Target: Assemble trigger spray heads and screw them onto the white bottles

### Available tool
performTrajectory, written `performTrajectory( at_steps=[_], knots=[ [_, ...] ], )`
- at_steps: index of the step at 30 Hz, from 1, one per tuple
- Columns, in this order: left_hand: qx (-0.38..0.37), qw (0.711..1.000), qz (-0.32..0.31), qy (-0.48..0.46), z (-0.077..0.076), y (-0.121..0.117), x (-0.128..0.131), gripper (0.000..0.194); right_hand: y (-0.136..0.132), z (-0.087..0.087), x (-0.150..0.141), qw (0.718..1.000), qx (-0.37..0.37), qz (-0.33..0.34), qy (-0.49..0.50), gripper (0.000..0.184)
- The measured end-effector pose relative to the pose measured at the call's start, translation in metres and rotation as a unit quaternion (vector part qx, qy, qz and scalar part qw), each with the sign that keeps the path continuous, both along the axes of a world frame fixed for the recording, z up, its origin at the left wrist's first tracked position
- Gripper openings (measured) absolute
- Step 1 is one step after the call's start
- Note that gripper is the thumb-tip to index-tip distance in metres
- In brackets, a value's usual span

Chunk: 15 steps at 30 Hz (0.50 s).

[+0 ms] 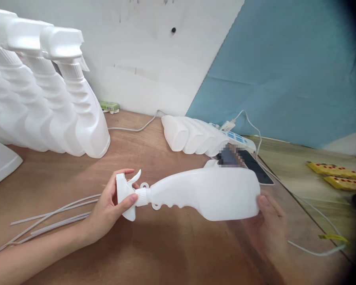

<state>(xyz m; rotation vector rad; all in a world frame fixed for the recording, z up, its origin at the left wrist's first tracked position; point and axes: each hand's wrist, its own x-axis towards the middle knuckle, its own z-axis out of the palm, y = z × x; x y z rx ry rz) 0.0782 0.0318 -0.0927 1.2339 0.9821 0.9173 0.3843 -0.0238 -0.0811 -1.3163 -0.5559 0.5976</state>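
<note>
A white plastic spray bottle lies sideways in the air above the wooden table, its base toward the right. My left hand is closed round the white trigger sprayer head at the bottle's neck, thumb near the ribbed collar. The curved trigger points up and away from me. A small ring tab sticks out on each side of the neck. At the base end, my right hand, somewhat blurred, grips the bottle with the thumb on its near face; its other fingers are partly hidden behind it.
Several white spray bottles stand in a row at the left. More white bottles lie near the wall. A power strip, a phone and cables are at right. Thin white tubes lie by my left forearm.
</note>
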Motion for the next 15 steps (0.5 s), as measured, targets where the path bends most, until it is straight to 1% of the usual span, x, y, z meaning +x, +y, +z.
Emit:
performTrajectory(
  at_steps=[3,6,8,10,13,15],
  knots=[
    [-0.019,0.999,-0.032,-0.019,0.000,-0.002,-0.001,0.047,0.001,-0.003,-0.001,1.000,-0.004,0.015,0.007,0.033],
    [-0.022,0.999,-0.037,-0.026,0.000,-0.002,-0.001,0.045,0.001,-0.009,0.004,1.000,0.007,0.022,0.015,0.026],
    [-0.017,0.999,-0.035,-0.025,0.000,-0.002,-0.001,0.044,0.000,-0.013,0.008,0.999,0.029,0.019,-0.012,0.019],
    [-0.011,0.999,-0.033,-0.024,0.000,-0.001,-0.001,0.044,-0.001,-0.014,0.010,0.999,0.032,0.027,-0.032,0.024],
    [-0.006,0.999,-0.033,-0.017,-0.001,-0.001,-0.001,0.044,-0.002,-0.013,0.009,0.999,-0.001,0.038,-0.015,0.040],
    [-0.001,0.999,-0.031,-0.011,-0.002,0.000,-0.001,0.044,-0.004,-0.013,0.009,0.999,0.001,0.038,-0.035,0.044]
  ],
)
